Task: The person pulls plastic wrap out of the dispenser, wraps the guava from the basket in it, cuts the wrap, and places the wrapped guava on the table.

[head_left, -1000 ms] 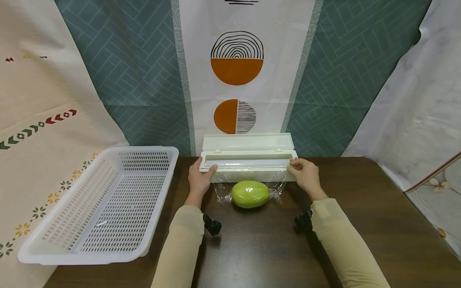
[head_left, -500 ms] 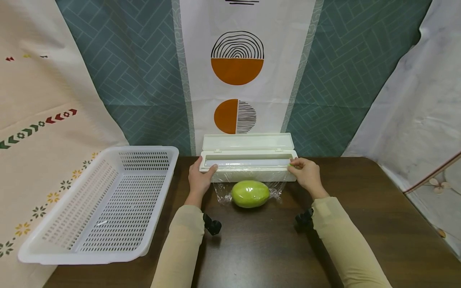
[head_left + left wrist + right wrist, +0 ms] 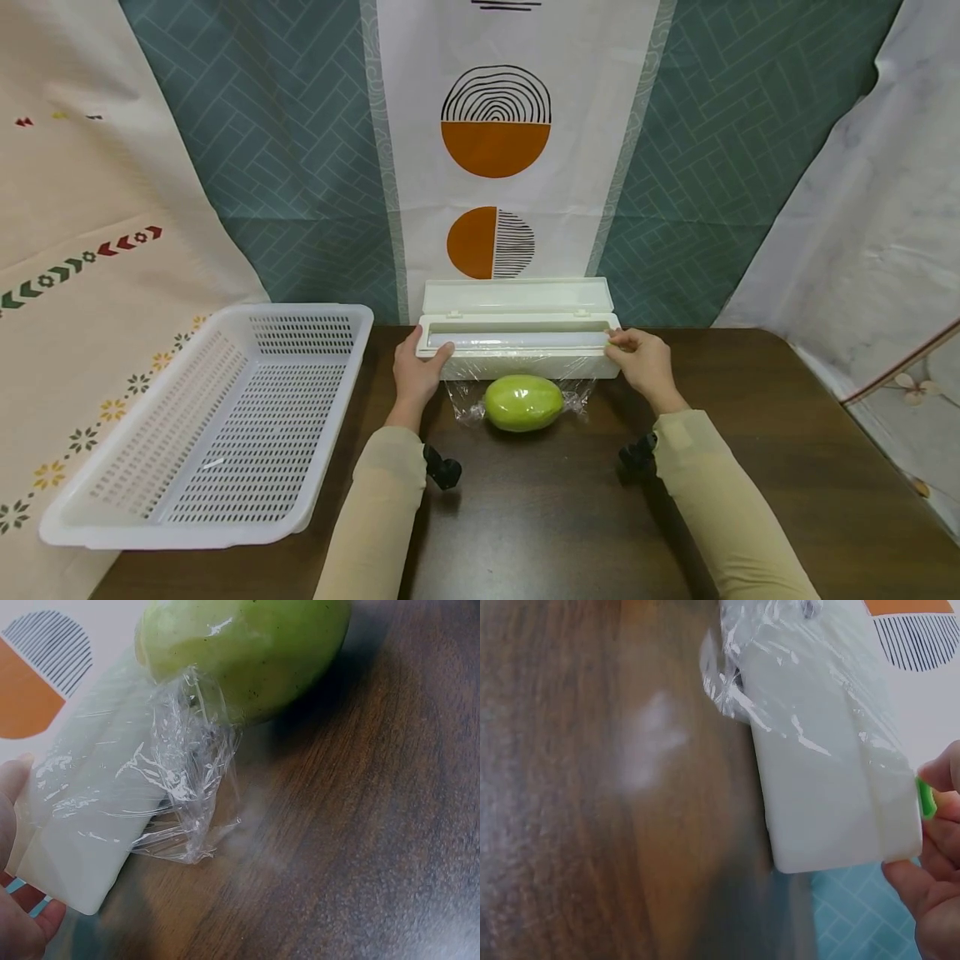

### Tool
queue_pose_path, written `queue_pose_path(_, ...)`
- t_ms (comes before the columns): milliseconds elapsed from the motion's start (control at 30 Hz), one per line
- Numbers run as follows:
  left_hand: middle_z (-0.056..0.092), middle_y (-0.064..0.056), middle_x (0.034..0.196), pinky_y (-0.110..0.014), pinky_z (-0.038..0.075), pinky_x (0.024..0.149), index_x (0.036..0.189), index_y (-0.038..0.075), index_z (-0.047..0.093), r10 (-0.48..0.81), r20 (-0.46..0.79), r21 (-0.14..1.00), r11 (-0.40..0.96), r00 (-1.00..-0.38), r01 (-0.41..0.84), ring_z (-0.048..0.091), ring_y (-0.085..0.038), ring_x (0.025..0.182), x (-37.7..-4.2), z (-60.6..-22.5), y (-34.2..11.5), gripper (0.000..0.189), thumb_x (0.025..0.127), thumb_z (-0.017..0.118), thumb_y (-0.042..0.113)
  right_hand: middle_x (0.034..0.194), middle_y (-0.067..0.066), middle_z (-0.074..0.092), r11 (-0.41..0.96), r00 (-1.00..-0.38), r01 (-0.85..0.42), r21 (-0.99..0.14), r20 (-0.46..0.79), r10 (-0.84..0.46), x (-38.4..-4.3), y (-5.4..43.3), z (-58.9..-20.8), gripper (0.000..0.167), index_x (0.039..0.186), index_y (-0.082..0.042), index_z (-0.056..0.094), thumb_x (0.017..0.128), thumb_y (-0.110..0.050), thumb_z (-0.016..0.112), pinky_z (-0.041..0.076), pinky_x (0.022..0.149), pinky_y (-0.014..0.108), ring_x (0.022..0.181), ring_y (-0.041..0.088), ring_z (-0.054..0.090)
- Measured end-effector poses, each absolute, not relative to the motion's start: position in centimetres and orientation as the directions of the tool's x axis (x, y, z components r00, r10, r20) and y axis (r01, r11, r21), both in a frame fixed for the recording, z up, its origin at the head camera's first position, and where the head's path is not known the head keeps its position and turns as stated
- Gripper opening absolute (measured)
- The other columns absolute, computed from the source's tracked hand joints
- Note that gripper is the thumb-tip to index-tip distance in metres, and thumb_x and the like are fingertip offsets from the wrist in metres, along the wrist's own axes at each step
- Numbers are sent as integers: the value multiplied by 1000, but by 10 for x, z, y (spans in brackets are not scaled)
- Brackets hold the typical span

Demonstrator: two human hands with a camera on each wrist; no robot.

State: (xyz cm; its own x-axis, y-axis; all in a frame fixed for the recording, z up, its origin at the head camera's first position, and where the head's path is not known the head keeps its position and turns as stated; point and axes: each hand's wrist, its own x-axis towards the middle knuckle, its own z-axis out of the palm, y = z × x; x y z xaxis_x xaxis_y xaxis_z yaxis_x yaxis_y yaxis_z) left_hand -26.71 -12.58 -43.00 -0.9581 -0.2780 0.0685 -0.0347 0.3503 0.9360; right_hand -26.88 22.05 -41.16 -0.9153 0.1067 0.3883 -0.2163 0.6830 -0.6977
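Observation:
A white cling film dispenser (image 3: 540,368) stands at the back of the table, lid raised, its film roll (image 3: 517,340) showing inside. My left hand (image 3: 416,375) grips the dispenser's left end, thumb on the front top edge. At the right end, my right hand (image 3: 645,367) pinches a small green slide cutter (image 3: 927,799), its fingertips against the box corner. Clear cling film (image 3: 180,765) drapes down the dispenser's front to a green oval fruit (image 3: 522,403). The film is wrapped over this fruit and bunched at both its ends. The fruit lies on the table just before the dispenser.
To the left stands a large white perforated plastic basket (image 3: 255,433) with a small pale strip (image 3: 213,463) in it. Behind the brown table (image 3: 540,517) hang a patterned cloth (image 3: 495,183) and green curtains (image 3: 720,167), close at the dispenser's back.
My right hand has shifted slightly to the right with the green slide cutter, toward the dispenser's end. The left hand, dispenser and fruit stay in place.

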Motion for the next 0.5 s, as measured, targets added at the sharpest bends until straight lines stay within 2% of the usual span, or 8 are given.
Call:
queue_pose_path(33, 31, -16, 148, -49, 28, 112, 147, 12, 34, -279, 68, 937, 348, -958, -35, 29, -34, 138, -267, -430, -126, 74, 86, 68, 36, 107, 16, 70, 678, -917, -211, -704, 383, 113, -269, 221, -412, 16, 93, 3, 71, 81, -8, 68, 46, 67, 10, 98, 31, 67)
queue_pose_path(100, 31, -16, 148, -49, 29, 111, 147, 12, 34, -280, 68, 937, 346, -958, -35, 29, -34, 138, -267, -430, -126, 74, 86, 68, 35, 113, 16, 68, 663, -922, -198, -722, 366, 123, -268, 222, -413, 18, 95, 3, 71, 82, -10, 68, 49, 71, 13, 101, 31, 66)
queue_pose_path(167, 31, -16, 148, -49, 29, 111, 147, 12, 34, -278, 67, 937, 347, -958, -35, 29, -34, 138, -267, -430, -126, 74, 86, 68, 35, 120, 16, 64, 652, -928, -177, -737, 347, 140, -268, 224, -414, 21, 98, 3, 71, 83, -12, 68, 54, 79, 26, 106, 32, 64)
queue_pose_path(233, 32, -16, 147, -49, 29, 111, 147, 13, 34, -276, 68, 938, 345, -959, -32, 29, -34, 138, -268, -430, -126, 74, 86, 68, 35, 125, 17, 61, 647, -929, -163, -744, 336, 152, -268, 225, -416, 23, 100, 3, 71, 83, -13, 67, 53, 84, 38, 109, 34, 62)
queue_pose_path(267, 32, -16, 147, -48, 29, 111, 147, 13, 34, -275, 68, 939, 344, -959, -31, 29, -34, 138, -268, -430, -126, 74, 86, 68, 35, 126, 18, 60, 644, -928, -156, -749, 334, 163, -268, 225, -417, 23, 100, 3, 70, 84, -14, 66, 53, 85, 41, 110, 34, 62)
queue_pose_path(367, 33, -15, 147, -47, 29, 112, 147, 13, 34, -278, 68, 941, 336, -958, -30, 30, -32, 137, -269, -430, -126, 74, 86, 68, 36, 118, 18, 65, 641, -925, -125, -757, 322, 201, -267, 227, -420, 23, 101, 1, 69, 85, -14, 66, 53, 76, 26, 103, 31, 64)
queue_pose_path(433, 33, -15, 146, -47, 29, 112, 147, 13, 34, -283, 68, 942, 335, -957, -33, 30, -32, 137, -269, -431, -126, 74, 86, 69, 36, 110, 19, 68, 642, -923, -113, -759, 319, 214, -266, 227, -421, 22, 101, 1, 69, 86, -14, 66, 47, 68, 13, 98, 27, 64)
queue_pose_path(500, 33, -16, 146, -47, 28, 112, 147, 12, 34, -285, 68, 940, 339, -956, -34, 30, -33, 137, -268, -431, -126, 74, 86, 69, 36, 105, 20, 70, 645, -924, -106, -756, 314, 217, -264, 228, -422, 22, 102, 0, 68, 87, -17, 66, 41, 64, 8, 95, 25, 62)
